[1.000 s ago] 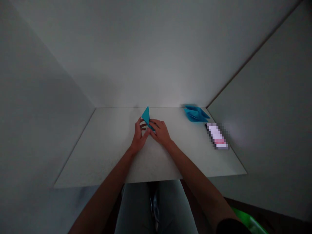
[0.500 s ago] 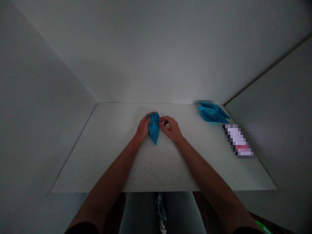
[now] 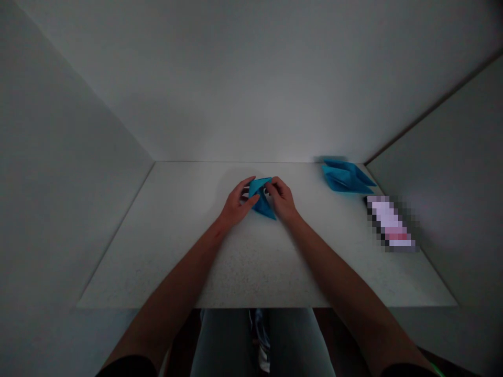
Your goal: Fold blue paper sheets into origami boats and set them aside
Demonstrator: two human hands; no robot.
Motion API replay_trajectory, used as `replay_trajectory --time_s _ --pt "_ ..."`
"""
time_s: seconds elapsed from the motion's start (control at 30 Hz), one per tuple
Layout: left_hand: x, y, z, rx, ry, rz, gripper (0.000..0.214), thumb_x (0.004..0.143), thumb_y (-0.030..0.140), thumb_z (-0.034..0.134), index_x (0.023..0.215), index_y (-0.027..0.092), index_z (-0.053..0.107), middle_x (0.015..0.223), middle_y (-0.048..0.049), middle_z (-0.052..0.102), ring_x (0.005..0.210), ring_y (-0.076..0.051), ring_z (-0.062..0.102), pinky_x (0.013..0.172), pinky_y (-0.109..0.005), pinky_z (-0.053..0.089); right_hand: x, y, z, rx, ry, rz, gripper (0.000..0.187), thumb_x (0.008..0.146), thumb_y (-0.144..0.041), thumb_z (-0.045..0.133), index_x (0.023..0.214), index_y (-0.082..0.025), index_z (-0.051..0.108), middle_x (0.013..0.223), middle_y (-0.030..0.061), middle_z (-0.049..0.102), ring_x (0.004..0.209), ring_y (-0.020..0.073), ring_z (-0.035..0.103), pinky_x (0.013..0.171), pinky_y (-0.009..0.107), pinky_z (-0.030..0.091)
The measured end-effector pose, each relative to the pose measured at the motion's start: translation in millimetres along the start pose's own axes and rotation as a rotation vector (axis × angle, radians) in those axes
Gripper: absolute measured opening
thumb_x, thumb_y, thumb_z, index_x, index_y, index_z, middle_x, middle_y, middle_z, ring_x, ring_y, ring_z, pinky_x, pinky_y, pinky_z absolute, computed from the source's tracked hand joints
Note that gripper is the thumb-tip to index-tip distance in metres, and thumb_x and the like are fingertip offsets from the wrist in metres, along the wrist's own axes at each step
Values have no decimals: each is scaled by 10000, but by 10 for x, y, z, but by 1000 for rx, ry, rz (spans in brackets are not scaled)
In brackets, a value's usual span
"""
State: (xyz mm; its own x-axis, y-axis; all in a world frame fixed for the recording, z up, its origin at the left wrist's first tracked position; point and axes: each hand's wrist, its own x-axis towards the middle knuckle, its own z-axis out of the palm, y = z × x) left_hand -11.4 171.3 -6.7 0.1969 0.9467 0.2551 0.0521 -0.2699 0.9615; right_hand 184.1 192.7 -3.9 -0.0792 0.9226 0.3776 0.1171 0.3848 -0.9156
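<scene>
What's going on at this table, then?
A person holds a piece of folded blue paper between the left hand and the right hand, above the middle of a white table. Off to the right lie a second folded blue paper shape and, by the table's right edge, a flat object too blurred to identify.

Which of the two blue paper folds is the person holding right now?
The pointed blue paper fold between the left hand and right hand. The other blue paper fold sits off to the right, touching neither hand.
</scene>
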Motion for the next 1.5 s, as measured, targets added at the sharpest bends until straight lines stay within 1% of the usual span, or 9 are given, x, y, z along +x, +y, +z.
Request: replay_trajectory --time_s 0.17,0.37,0.57,0.7,1.07,1.2,1.3,1.4,1.5 --pt "33 -101 7 -37 77 92 612 929 574 831 1413 272 612 1413 -145 715 1238 -287 733 1022 -454 621 50 56 -36 171 -32 19 217 963 -467 625 938 -267 705 863 10 668 801 196 622 770 349 547" --pt "13 -110 -15 -161 -45 2 888 922 627 834 1647 347 405 1545 -170 612 1094 -255 765 900 -396 643 26 105 -35 264 -72 103 215 886 -451 685 864 -249 755 849 12 713 775 195 650 786 358 590" --pt "27 -82 -46 -128 -11 32 720 981 642 755 1587 331 523 1406 -133 668 1128 -263 749 927 -400 649 7 120 -57 263 -152 138 243 853 -449 688 848 -236 803 879 49 783 774 208 666 749 361 575" --pt "67 -105 -61 -90 37 69 687 951 589 809 1537 326 566 1393 -126 683 1135 -259 742 890 -391 662 -2 136 -72 297 -154 99 245 799 -420 709 646 -230 731 843 40 739 765 197 636 709 336 546" --pt "43 115 -123 409 433 457 151 1069 298 644 1152 284 768 1343 -83 730 1296 -249 684 1156 -495 529 5 224 -128 325 -184 186 276 695 -426 711 523 -225 635 588 5 557 614 167 508 585 301 386" --pt "-6 161 -117 587 318 440 261 1054 264 584 1194 298 802 1517 -72 691 1457 -282 608 1264 -544 398 0 230 -136 379 -220 263 344 693 -477 721 491 -243 570 518 -7 550 555 164 507 560 293 408" --pt "-42 181 -88 620 140 412 415 944 325 731 1357 300 762 1616 -104 634 1512 -343 566 1289 -567 342 1 205 -142 388 -235 271 376 700 -507 735 481 -246 577 545 16 625 572 180 569 567 302 442" --pt "-48 191 -69 615 41 393 638 848 348 828 1469 287 694 1590 -137 654 1459 -368 609 1263 -566 386 8 180 -135 408 -261 274 392 695 -536 747 482 -244 594 536 30 637 536 178 558 545 311 432" --pt "-31 178 -67 547 -19 378 609 894 318 769 1495 285 675 1539 -122 685 1408 -327 648 1223 -522 473 16 154 -110 430 -280 271 448 714 -598 753 493 -249 578 489 15 567 511 173 514 525 315 410"
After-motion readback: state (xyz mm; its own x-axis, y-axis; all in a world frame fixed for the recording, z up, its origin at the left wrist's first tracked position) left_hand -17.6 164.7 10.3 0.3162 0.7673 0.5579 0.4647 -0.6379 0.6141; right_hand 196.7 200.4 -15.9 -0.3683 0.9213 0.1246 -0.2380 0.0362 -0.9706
